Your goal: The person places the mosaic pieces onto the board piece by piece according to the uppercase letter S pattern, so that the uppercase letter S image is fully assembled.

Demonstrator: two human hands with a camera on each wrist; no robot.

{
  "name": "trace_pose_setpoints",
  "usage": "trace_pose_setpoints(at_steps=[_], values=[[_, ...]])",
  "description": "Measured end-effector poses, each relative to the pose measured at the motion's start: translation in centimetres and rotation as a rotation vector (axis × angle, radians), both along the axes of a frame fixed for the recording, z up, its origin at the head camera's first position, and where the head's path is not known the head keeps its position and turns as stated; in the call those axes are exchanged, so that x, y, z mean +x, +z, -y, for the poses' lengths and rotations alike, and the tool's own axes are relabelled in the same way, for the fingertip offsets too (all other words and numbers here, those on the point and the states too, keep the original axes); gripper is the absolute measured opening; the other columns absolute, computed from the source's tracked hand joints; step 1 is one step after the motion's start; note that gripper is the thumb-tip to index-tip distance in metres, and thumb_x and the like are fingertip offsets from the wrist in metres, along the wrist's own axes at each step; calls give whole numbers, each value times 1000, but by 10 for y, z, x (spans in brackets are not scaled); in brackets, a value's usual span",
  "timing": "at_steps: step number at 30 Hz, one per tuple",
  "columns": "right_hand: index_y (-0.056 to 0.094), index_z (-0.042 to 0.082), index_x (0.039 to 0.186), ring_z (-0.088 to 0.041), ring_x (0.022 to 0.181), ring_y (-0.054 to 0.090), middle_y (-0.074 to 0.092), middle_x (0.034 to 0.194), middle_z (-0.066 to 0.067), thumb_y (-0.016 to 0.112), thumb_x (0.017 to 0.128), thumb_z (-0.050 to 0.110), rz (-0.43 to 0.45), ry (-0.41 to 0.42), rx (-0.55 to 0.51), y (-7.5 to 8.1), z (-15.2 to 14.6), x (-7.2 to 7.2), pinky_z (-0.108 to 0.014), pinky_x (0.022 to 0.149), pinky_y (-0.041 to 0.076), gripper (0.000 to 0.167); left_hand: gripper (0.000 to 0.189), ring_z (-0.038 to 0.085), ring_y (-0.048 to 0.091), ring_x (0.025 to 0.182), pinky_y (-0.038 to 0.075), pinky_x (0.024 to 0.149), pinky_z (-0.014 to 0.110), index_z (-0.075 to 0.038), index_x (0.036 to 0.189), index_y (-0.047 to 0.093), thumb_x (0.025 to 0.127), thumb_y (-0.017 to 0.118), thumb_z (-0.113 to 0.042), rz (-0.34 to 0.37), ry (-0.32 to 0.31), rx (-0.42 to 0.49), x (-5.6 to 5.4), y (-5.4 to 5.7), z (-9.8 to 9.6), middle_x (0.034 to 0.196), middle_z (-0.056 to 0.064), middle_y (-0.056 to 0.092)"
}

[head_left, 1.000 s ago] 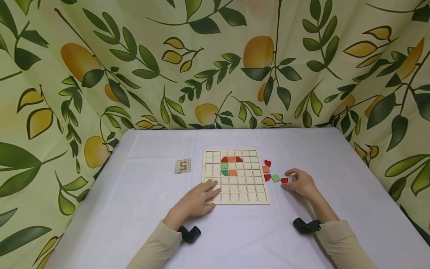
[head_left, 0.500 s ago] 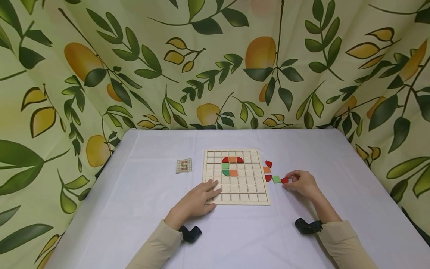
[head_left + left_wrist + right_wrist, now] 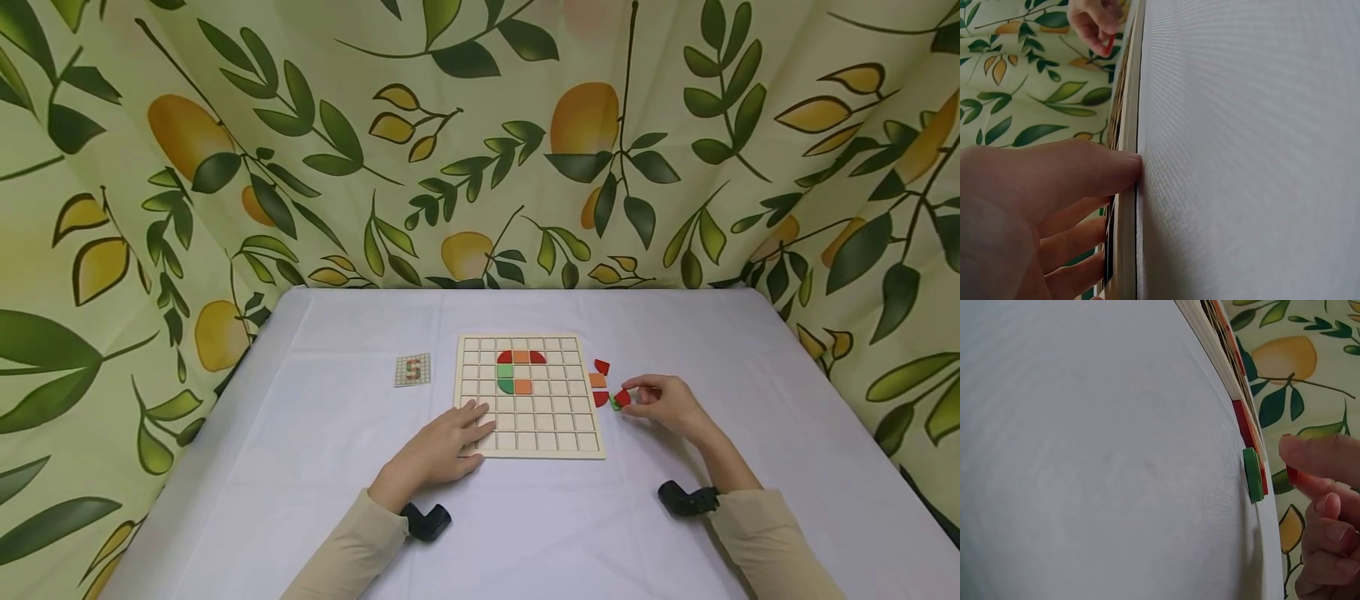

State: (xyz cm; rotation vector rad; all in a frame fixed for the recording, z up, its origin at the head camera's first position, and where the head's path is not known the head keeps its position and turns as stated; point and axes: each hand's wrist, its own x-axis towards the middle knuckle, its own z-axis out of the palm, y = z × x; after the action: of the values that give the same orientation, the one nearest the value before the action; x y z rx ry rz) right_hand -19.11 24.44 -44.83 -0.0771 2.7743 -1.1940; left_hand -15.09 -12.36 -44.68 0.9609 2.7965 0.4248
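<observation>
My left hand (image 3: 438, 442) rests on the lower left corner of a pale wooden grid board (image 3: 555, 421), fingers spread on top. In the left wrist view its thumb (image 3: 1116, 170) lies against the board's side edge. My right hand (image 3: 671, 408) pinches a red quarter-round tile (image 3: 622, 398) between thumb and fingers, raised off the table. Below it, a light green square tile (image 3: 615, 404) is partly hidden. Red tiles (image 3: 537, 357), orange tiles (image 3: 522, 387), a green square (image 3: 505, 372) and a dark green quarter-round (image 3: 506, 387) sit in the board's cells.
Beside the board's right edge lie an orange square tile (image 3: 597, 380) and two red tiles (image 3: 602, 367). A small pattern card (image 3: 412, 369) with an S-like figure is left of the board. A white cloth (image 3: 345, 350) covers the table; a leaf-print curtain (image 3: 465, 167) hangs behind.
My right hand has taken hold of the red tile at the right end of the loose tiles, lifted it and moved left over the green square. My left hand stays on the board.
</observation>
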Motion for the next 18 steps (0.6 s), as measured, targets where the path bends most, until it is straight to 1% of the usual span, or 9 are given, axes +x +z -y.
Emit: trace_pose_setpoints(at_steps=[5, 11, 18], values=[[66, -6, 110, -12, 67, 42, 45, 72, -1, 76, 78, 8, -8, 62, 0, 1, 4, -3, -19, 53, 33, 36, 50, 29, 35, 146, 34, 119, 46, -13, 139, 54, 90, 60, -24, -7, -4, 4, 0, 1, 0, 153, 9, 43], [66, -6, 109, -11, 66, 42, 45, 71, -3, 75, 79, 7, -13, 101, -24, 2, 9, -6, -19, 53, 33, 34, 50, 30, 36, 146, 35, 119, 46, -14, 139, 54, 90, 61, -25, -12, -6, 0, 0, 0, 0, 153, 9, 43], [65, -7, 110, -8, 65, 42, 45, 70, -1, 74, 79, 5, -10, 142, -60, 2, 18, -10, -18, 53, 33, 35, 50, 29, 36, 146, 35, 119, 46, -14, 139, 53, 91, 60, -26, -18, -14, -6, 0, -2, 1, 153, 9, 42]])
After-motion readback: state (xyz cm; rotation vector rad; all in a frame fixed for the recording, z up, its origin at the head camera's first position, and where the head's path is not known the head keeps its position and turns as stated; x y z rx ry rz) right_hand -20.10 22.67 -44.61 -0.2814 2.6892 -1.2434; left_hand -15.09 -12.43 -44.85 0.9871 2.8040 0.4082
